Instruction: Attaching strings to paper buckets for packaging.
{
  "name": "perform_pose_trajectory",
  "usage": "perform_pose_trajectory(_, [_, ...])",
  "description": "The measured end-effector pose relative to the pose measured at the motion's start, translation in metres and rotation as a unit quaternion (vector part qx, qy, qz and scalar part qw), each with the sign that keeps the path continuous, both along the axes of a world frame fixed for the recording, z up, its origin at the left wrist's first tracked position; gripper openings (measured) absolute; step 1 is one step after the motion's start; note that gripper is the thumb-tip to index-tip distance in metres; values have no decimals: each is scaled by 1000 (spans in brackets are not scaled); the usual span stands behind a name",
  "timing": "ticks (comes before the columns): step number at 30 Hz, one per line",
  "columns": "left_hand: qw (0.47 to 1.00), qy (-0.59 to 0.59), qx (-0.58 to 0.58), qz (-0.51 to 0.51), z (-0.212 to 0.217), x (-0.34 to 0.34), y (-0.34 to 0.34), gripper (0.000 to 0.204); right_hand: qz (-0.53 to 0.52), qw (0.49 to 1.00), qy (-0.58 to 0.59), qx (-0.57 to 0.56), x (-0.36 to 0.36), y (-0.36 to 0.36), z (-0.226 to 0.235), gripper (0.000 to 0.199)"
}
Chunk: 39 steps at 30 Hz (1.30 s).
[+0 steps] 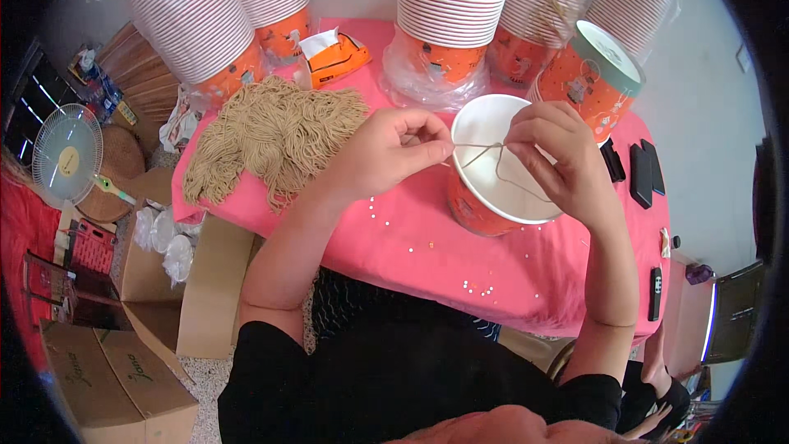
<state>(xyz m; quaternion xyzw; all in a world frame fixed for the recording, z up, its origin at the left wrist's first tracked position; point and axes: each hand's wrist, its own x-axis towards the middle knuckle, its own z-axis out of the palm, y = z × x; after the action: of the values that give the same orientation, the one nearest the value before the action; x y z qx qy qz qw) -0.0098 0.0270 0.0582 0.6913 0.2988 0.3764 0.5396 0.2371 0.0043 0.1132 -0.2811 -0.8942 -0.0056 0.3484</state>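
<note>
A tan cord (pixel 481 146) runs between my two hands above an open paper bucket, with a crossing or loop near the right fingertips. My left hand (pixel 390 152) pinches one end between thumb and forefinger. In a closed pinch, my right hand (pixel 560 156) grips the cord, and a loose length hangs from there into the bucket's mouth. Upright on the table stands the bucket (pixel 477 210), white inside and orange outside. Beyond my left forearm lies a big heap of tan cords (pixel 279 136).
Tall stacks of paper buckets (pixel 456 0) line the pink-covered table's (pixel 370 238) far side, beside an orange tissue pack (pixel 335 62). A lidded bucket (pixel 593 78) stands right. Phones (pixel 641 177) lie near the right edge. Cardboard boxes (pixel 107 378) and a fan (pixel 68 156) are left. Another person (pixel 657 395) shows lower right.
</note>
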Motion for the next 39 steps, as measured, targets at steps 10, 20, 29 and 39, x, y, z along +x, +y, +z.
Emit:
perform_pose_trajectory(10, [990, -130, -49, -23, 1, 16, -16, 13, 47, 997, -42, 32, -24, 8, -1, 12])
perform_pose_trajectory(20, [993, -114, -4, 40, -11, 23, -19, 14, 36, 995, -46, 75, -30, 9, -5, 15])
perform_pose_trajectory(29, [967, 57, 207, 138, -8, 20, -26, 14, 19, 993, -79, 82, -32, 7, -11, 18])
perform_pose_trajectory(39, [994, -88, 37, 49, -15, 16, -22, 13, 32, 980, -74, 180, -32, 6, -11, 18])
